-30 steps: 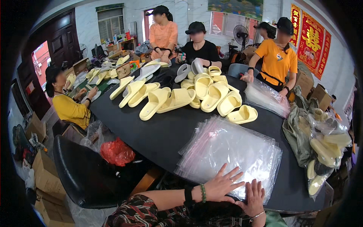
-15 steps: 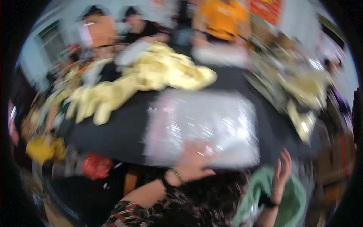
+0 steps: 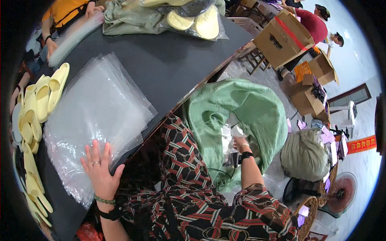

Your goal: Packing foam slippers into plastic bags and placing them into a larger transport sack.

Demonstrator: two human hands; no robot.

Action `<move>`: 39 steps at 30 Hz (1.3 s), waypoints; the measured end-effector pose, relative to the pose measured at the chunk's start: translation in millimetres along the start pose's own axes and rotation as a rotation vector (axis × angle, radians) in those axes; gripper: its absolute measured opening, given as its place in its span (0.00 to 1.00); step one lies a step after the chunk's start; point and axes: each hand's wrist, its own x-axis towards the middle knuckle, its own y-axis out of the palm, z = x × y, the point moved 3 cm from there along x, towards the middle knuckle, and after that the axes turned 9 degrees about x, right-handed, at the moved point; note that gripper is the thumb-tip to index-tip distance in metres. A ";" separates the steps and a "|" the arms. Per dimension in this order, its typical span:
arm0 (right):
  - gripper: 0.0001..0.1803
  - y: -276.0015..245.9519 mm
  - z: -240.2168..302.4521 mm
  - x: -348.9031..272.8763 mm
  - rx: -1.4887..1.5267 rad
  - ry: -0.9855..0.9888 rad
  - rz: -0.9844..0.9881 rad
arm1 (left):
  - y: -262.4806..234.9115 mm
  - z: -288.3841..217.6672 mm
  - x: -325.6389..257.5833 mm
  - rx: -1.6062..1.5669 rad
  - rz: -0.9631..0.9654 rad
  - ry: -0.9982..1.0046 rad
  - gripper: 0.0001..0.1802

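Observation:
My left hand (image 3: 101, 168) lies flat with fingers spread on a stack of clear plastic bags (image 3: 92, 104) on the black table (image 3: 169, 64). Deep in an open green woven sack (image 3: 257, 108) beside the table is my right hand (image 3: 240, 143). It touches or is close to white pieces in clear plastic (image 3: 227, 138); its fingertips are partly hidden, and whether it grips anything cannot be made out. Pale yellow slippers (image 3: 42, 96) lie along the table's left side.
Bagged yellow slippers (image 3: 197, 24) rest near the table's far edge. Across the table, a person in orange (image 3: 66, 14) handles clear plastic sheets (image 3: 76, 36). On the right are cardboard boxes (image 3: 281, 40), a tied sack (image 3: 304, 154) and a fan (image 3: 341, 193).
My view has swung right, toward the sack. My right hand, raised beside the sack earlier, is now down inside it. My left hand remains on the stack of bags.

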 end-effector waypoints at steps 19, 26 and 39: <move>0.15 224.1 13.3 -89.0 -0.472 -0.954 0.366 | 4.3 1.5 -0.8 0.142 0.009 0.074 0.42; 0.55 92.4 -19.8 -23.9 -0.499 0.027 -0.658 | 1.4 -2.8 4.8 0.103 0.029 0.035 0.41; 0.51 530.5 16.6 -288.9 -1.004 -0.478 0.887 | 3.8 14.5 -4.8 -0.262 -0.053 -0.025 0.40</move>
